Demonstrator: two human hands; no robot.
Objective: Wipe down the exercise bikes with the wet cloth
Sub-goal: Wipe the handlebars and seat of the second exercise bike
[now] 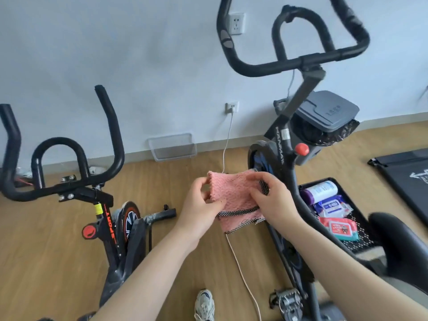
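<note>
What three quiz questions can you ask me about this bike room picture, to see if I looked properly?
1. True or false: the left hand and the right hand both hold the pink cloth.
2. Pick one: the round knob on the right bike is A) red, B) green, C) yellow.
3. Fill the gap: the wipe packs lie in a black ____ on the floor.

Key: 1 true; 2 A; 3 tray.
</note>
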